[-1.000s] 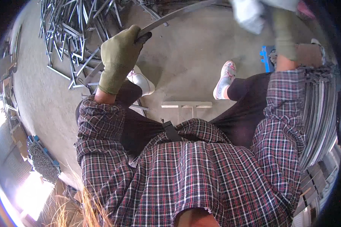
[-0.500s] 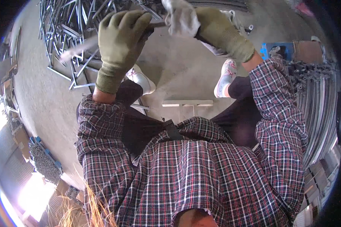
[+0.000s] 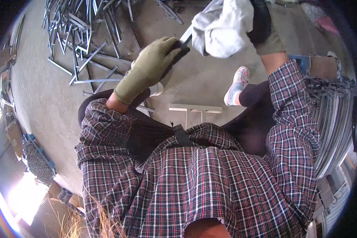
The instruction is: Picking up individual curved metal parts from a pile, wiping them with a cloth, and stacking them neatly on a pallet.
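Observation:
My left hand [image 3: 152, 65], in an olive-green glove with a dark palm, is closed round the near end of a narrow metal bar [image 3: 187, 36]. The bar slants up and away to the right, partly behind a crumpled white-grey rag [image 3: 226, 29]. My right hand [image 3: 264, 33], gloved the same way, is at the right side of the rag and grips it. Its fingers are mostly hidden by the cloth and the upper picture edge. The rag hangs against the bar, covering part of its length.
A loose heap of metal bars [image 3: 81, 43] lies on the concrete floor [image 3: 39, 103] at the far left. Stacked long metal profiles [image 3: 329, 127] stand at the right, near a brown box [image 3: 323, 66]. A small pale stand [image 3: 195, 108] is between my legs.
My left hand has come lower and to the right, tilting the bar upward to the right. My right hand has moved right with the rag, which now hangs fuller and shows more.

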`<control>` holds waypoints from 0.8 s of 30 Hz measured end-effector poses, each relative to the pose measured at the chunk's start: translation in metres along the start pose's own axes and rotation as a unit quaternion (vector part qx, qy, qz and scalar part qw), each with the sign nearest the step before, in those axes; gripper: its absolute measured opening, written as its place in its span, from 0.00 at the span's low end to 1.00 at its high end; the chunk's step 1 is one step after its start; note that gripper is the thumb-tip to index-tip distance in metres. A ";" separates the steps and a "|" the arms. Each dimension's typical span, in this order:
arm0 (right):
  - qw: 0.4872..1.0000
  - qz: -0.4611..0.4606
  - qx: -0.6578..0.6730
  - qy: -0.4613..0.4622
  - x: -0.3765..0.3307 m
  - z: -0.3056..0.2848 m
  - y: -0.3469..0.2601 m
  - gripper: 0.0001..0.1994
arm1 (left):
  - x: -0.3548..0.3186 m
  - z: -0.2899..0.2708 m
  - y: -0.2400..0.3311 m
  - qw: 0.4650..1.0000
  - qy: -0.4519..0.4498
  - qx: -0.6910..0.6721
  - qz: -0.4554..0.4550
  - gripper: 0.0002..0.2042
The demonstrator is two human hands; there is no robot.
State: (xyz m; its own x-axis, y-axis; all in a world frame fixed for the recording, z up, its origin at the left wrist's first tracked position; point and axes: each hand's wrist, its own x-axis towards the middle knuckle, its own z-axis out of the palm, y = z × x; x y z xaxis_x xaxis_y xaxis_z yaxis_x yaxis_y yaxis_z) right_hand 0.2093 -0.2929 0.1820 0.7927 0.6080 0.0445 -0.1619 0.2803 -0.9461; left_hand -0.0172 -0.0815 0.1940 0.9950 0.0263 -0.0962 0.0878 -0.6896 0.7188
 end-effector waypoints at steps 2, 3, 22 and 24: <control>0.987 -0.099 -0.122 -0.021 0.006 -0.032 0.020 0.17 | 0.000 0.006 0.010 0.997 -0.003 -0.065 -0.049 0.14; 0.972 -0.149 -0.180 -0.032 0.008 -0.031 0.020 0.19 | 0.001 0.006 0.011 0.997 -0.001 -0.064 -0.050 0.14; 0.967 0.174 0.187 -0.016 -0.023 0.056 -0.024 0.09 | 0.012 -0.006 0.019 0.981 0.120 0.119 0.096 0.10; 0.915 0.203 0.348 -0.011 -0.017 0.007 -0.019 0.11 | 0.019 -0.013 0.027 0.979 0.113 0.130 0.107 0.10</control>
State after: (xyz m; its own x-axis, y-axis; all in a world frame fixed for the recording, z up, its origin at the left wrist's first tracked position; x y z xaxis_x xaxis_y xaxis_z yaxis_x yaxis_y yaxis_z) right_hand 0.1948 -0.3031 0.2015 0.5731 0.7799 -0.2518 -0.7819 0.4282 -0.4531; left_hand 0.0047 -0.0898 0.2202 0.9770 -0.0008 0.2133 -0.1105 -0.8572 0.5029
